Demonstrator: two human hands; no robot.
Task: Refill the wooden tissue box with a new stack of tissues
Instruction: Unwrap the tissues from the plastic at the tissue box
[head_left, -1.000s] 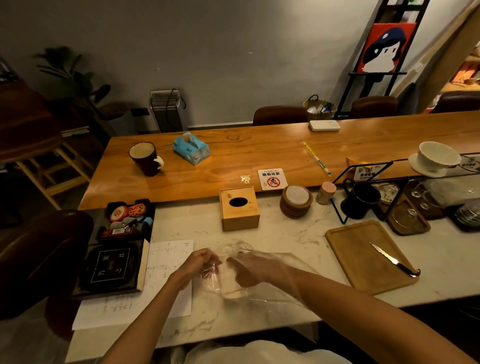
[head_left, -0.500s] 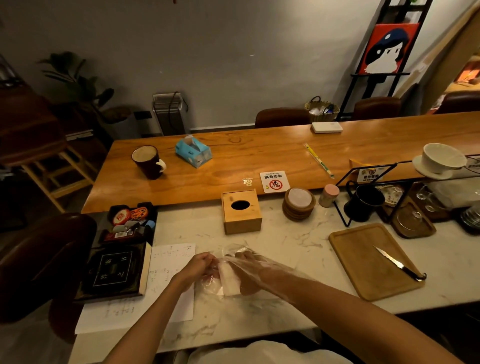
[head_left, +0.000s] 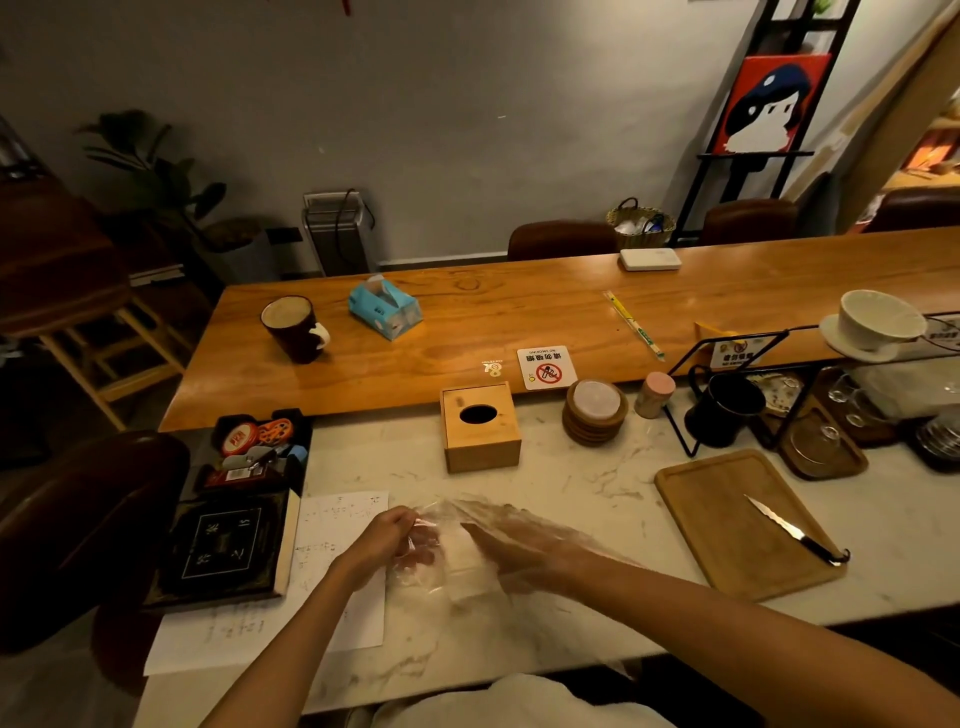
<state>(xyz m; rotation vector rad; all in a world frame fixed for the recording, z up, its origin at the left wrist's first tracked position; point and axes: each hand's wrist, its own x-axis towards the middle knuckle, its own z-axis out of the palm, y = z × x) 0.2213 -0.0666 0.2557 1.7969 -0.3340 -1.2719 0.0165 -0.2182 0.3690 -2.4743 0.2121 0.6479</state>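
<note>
Right hand (head_left: 511, 553) now deeper inside clear plastic wrapper (head_left: 441, 566), grip hidden, cannot tell. Left hand (head_left: 387, 540) still pinches wrapper mouth. Tissue stack being extracted. Wooden tissue box (head_left: 480, 426) untouched, on desk (head_left: 571, 499) beyond hands.

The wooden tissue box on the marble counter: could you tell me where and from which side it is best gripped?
Grip the wooden tissue box across its two flat side walls, coming from above. It stands upright, clear of the coaster stack, and its oval top slot gives no firm hold.
</note>
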